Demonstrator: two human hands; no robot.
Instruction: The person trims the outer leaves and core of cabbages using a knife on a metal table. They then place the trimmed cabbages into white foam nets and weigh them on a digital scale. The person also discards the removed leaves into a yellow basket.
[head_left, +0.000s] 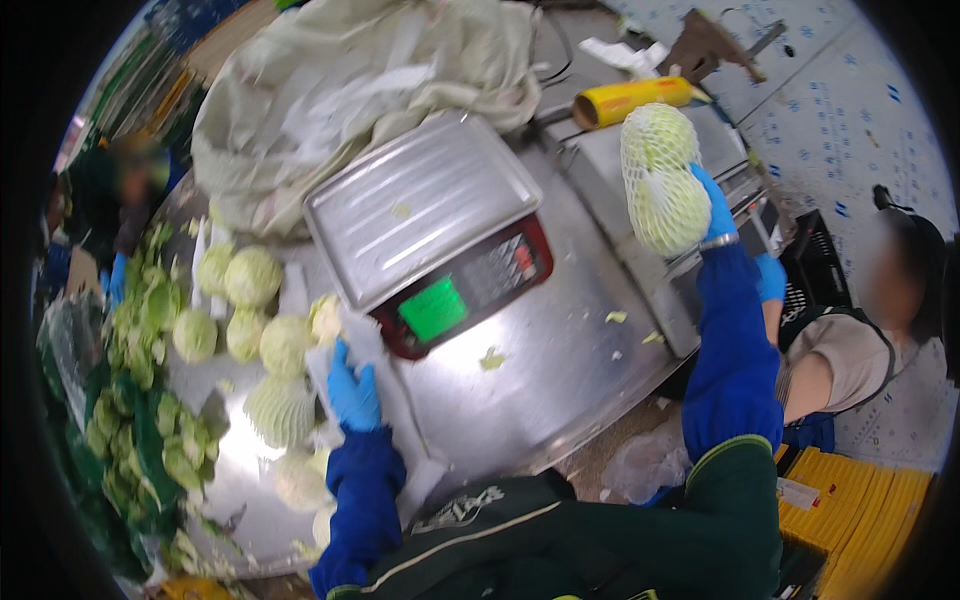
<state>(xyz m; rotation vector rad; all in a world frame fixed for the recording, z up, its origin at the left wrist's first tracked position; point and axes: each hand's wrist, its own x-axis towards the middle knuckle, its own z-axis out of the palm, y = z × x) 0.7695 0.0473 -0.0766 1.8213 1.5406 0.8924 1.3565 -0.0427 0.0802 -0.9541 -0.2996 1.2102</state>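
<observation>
My right hand (715, 206), in a blue glove, grips two round pale green cabbages (664, 214) in a white foam net, raised over a metal-topped machine (611, 195) at the right. In a matching glove, my left hand (356, 388) has its fingers apart over white foam netting (397, 420) on the steel table. Just left of it are several bare cabbages (253, 277) and one netted cabbage (280, 411). A digital scale (427, 217) with a bare steel pan and a lit green display stands between my hands.
Behind the scale slumps a large woven sack (262, 135) holding white material. A yellow roll (630, 101) rests on the machine. Trimmed leaves (150, 315) pile at the table's left. One co-worker (855, 352) is close at my right, another (120, 187) at far left. Yellow crates (862, 495) stand lower right.
</observation>
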